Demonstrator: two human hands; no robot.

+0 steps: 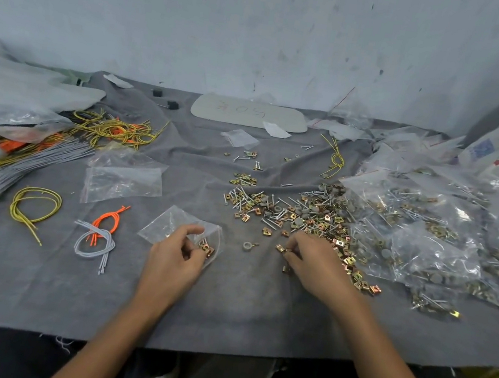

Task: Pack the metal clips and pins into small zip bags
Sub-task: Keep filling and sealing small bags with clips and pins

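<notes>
Two bare forearms are reaching in over the near edge of the wrinkled grey cloth worktop (224, 313). The left hand (177, 247) is resting on a small clear zip bag (166, 225), its grip pinching the thin film at the mouth, seemingly so that the opening is gaping toward the other hand. A few brass-coloured square metal clips (207, 248) are lying just inside that mouth. The right hand (311, 261) is working at the near rim of the loose heap of clips and slim silver pins (303, 210), its grip curled tight on a couple of clips at the fingertips, probably gathering a count for the bag. That heap is glinting and hard-edged, so small pinches look safer than scooping. One dull grey ring (246, 246) is lying between the hands. Crinkly filled plastic bags (426, 245) are slumping in a pile to the right, within easy reach, while flat empty zip bags (124, 181) are waiting beyond the left hand, near a soft looped yellow cord (36, 203).
</notes>
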